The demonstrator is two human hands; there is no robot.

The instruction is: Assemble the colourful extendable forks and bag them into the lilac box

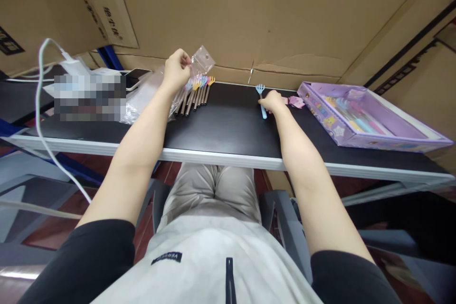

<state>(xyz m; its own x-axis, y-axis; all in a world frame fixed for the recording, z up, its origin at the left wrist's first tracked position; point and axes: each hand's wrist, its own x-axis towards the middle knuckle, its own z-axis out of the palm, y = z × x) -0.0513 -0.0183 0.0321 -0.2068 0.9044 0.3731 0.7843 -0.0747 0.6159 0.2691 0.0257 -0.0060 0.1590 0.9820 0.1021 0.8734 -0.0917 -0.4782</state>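
Note:
My left hand [175,71] is raised over the black table [228,128], fingers pinched on a small clear plastic bag [203,60]. Just below it lies a row of several metal-handled mini forks [194,95] with coloured heads, side by side. My right hand [273,102] rests on the table with its fingers closed on a light blue fork [261,99] whose prongs point away from me. A small pink item [295,101] lies just right of that hand.
A purple open box [359,116] with colourful contents sits at the right. At the left are a pile of clear bags [142,95], a phone [135,78], a white charger with cable [67,64] and a blurred patch. Cardboard walls stand behind the table.

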